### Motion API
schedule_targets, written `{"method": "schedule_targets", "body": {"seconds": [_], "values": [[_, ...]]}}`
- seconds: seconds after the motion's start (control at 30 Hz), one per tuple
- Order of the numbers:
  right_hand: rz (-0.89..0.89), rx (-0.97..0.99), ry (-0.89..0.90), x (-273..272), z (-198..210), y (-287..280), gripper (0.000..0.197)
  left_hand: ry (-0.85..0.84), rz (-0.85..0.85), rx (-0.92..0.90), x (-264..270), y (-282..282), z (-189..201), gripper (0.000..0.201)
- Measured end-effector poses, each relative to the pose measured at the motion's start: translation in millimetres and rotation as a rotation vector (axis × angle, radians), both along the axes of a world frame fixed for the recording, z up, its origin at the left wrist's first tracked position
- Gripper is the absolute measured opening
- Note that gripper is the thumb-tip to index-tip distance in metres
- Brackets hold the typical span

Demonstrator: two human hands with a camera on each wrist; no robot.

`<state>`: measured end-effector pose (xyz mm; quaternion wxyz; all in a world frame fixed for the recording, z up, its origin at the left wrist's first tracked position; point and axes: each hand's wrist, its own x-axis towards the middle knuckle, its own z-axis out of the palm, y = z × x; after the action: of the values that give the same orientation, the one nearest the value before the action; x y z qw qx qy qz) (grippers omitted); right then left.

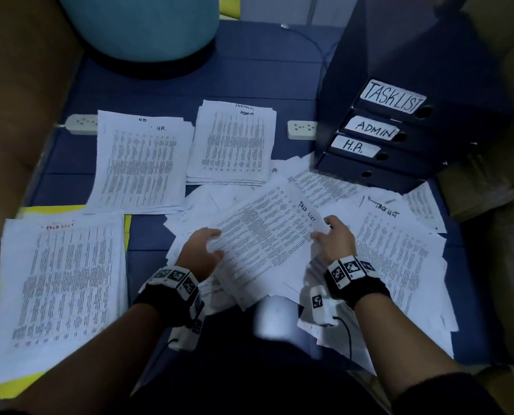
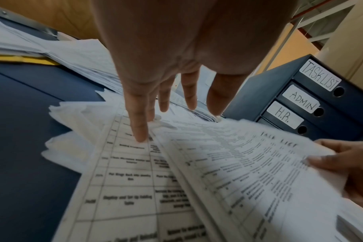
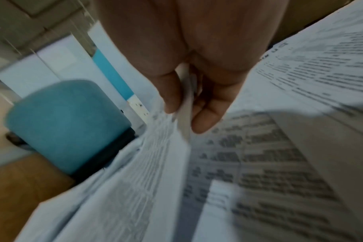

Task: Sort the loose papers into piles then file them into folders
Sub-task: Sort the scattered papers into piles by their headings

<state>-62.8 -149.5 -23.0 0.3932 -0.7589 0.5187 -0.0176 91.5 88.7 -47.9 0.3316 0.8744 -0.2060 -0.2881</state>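
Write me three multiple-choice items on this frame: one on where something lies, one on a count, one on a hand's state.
1. Where does the sorted pile headed TASKLIST in red lie?
A. Under the box files
B. At the near left, on a yellow folder
C. Beside the blue stool

2. How many box files in the stack carry a written label?
A. Three
B. One
C. Five

3. What is the right hand doing?
A. Resting flat on the mat
B. Hanging idle
C. Pinching a sheet headed TASK LIST

Answers:
1 B: the red-headed pile sits on the yellow folder.
2 A: the box files read TASKLIST, ADMIN and H.R.; the lowest shows no label.
3 C: the right hand has thumb and fingers closed on the sheet.
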Motion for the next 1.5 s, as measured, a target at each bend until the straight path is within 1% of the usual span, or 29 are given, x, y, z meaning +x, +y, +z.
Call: {"method": "schedule_targets", "body": {"seconds": [0.03, 0.07, 0.1, 0.17, 0.23, 0.27, 0.3, 0.37, 0.4, 0.43, 0.47, 0.5, 0.57, 0.6, 0.63, 0.67, 0.7, 0.77, 0.83, 0.9, 0.93, 1.0, 1.1, 1.23, 1.3, 1.4, 1.43, 1.5], "values": [[0.009, 0.003, -0.074, -2, 5, -1, 0.007, -0.013, 0.005, -0.001, 2, 1, 1, 0.048], [0.021, 0.015, -0.149, -5, 10, -3, 0.009, -0.030, 0.005, -0.001, 5, 2, 3, 0.052], [0.037, 0.038, -0.214, -9, 16, -6, 0.016, -0.043, 0.017, -0.011, 8, 4, 5, 0.057], [0.107, 0.068, -0.273, -16, 28, -11, 0.021, -0.030, 0.085, -0.083, 12, 6, 15, 0.068], [0.168, 0.096, -0.328, -21, 41, -15, 0.021, -0.027, 0.088, -0.157, 15, 6, 26, 0.072], [0.175, 0.126, -0.361, -22, 47, -17, 0.022, -0.015, 0.054, -0.189, 15, 5, 33, 0.070], [0.179, 0.155, -0.393, -22, 55, -18, 0.023, 0.019, 0.015, -0.224, 16, 4, 38, 0.063], [0.200, 0.194, -0.442, -20, 68, -17, 0.024, 0.101, -0.050, -0.278, 15, 2, 49, 0.041], [0.195, 0.192, -0.457, -19, 73, -15, 0.021, 0.100, -0.070, -0.270, 15, 1, 51, 0.031], [0.171, 0.188, -0.475, -17, 76, -13, 0.016, 0.074, -0.074, -0.252, 14, 0, 52, 0.027], [0.115, 0.193, -0.500, -16, 77, -10, 0.010, 0.050, -0.061, -0.244, 13, 1, 54, 0.026], [0.041, 0.211, -0.532, -14, 79, -5, 0.015, 0.038, -0.023, -0.253, 13, 2, 51, 0.031], [-0.083, 0.308, -0.610, -11, 79, 9, 0.037, 0.060, 0.090, -0.282, 14, 8, 43, 0.050], [-0.101, 0.352, -0.602, -12, 77, 16, 0.042, 0.077, 0.158, -0.284, 13, 10, 43, 0.055], [-0.083, 0.371, -0.557, -13, 76, 26, 0.043, 0.089, 0.211, -0.281, 14, 13, 41, 0.057], [-0.042, 0.365, -0.496, -14, 74, 36, 0.042, 0.094, 0.249, -0.293, 11, 15, 43, 0.052], [0.003, 0.356, -0.460, -16, 72, 46, 0.039, 0.100, 0.282, -0.339, 9, 16, 46, 0.041], [0.051, 0.349, -0.454, -16, 66, 62, 0.038, 0.117, 0.334, -0.427, 6, 19, 52, 0.014], [0.005, 0.346, -0.507, -15, 64, 72, 0.035, 0.116, 0.354, -0.457, 3, 23, 57, 0.012], [-0.052, 0.316, -0.555, -13, 67, 77, 0.027, 0.150, 0.341, -0.483, 1, 27, 61, 0.009], [-0.066, 0.285, -0.549, -12, 68, 77, 0.022, 0.166, 0.314, -0.470, 0, 30, 63, 0.008], [-0.080, 0.250, -0.536, -12, 68, 77, 0.015, 0.224, 0.275, -0.443, 0, 35, 62, 0.016], [-0.106, 0.239, -0.534, -12, 68, 76, 0.018, 0.289, 0.276, -0.467, 0, 41, 60, 0.027], [-0.138, 0.154, -0.482, -17, 65, 73, 0.018, 0.249, 0.329, -0.458, -1, 41, 63, 0.032], [-0.221, 0.110, -0.487, -20, 64, 64, 0.014, 0.208, 0.328, -0.444, 1, 42, 62, 0.030], [-0.447, 0.067, -0.571, -34, 61, 40, 0.011, 0.178, 0.351, -0.425, 5, 44, 64, 0.027], [-0.517, 0.046, -0.579, -42, 61, 29, 0.014, 0.166, 0.358, -0.419, 5, 44, 67, 0.026], [-0.602, -0.009, -0.563, -58, 59, 12, 0.026, 0.156, 0.364, -0.437, 5, 45, 69, 0.024]]}}
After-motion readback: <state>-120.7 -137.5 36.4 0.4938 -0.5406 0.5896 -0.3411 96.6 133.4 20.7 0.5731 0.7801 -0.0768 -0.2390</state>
